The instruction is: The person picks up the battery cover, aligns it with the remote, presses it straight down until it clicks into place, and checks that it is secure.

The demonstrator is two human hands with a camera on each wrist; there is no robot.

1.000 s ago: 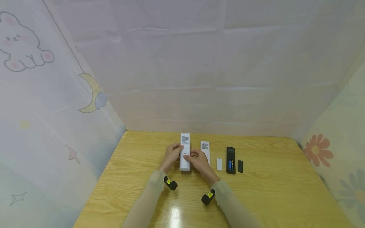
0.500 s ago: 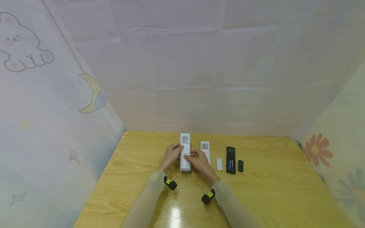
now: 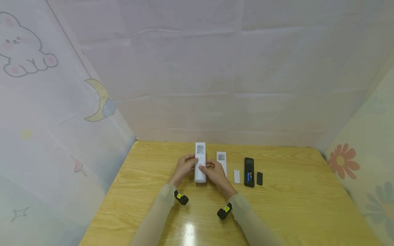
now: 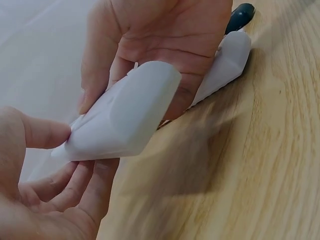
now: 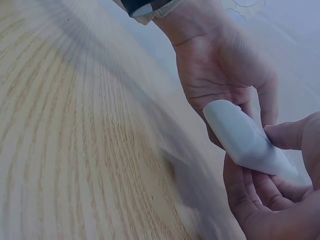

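Note:
Both hands hold a white remote control [image 3: 200,174], its back with printed text facing up in the head view. My left hand [image 3: 185,166] grips its left side, thumb on top and fingers underneath, as the left wrist view also shows. From the right, my right hand [image 3: 217,173] grips it too, with the thumb [image 3: 202,168] pressing on the back. The remote's rounded near end [image 4: 145,105] is raised over the table, its shadow on the wood below. In the right wrist view the same white remote [image 5: 245,135] lies between the two hands.
To the right lie a second white remote [image 3: 221,156], partly hidden by my right hand, and a white battery cover [image 3: 236,176]. Further right are a black remote [image 3: 249,165] with batteries in its open compartment and a black cover [image 3: 260,178]. Fabric walls surround the wooden table [image 3: 289,205].
The white remote has tilted and shifted slightly away, its near end now a bit further back. My left wrist has moved slightly left. Things on the table stay put.

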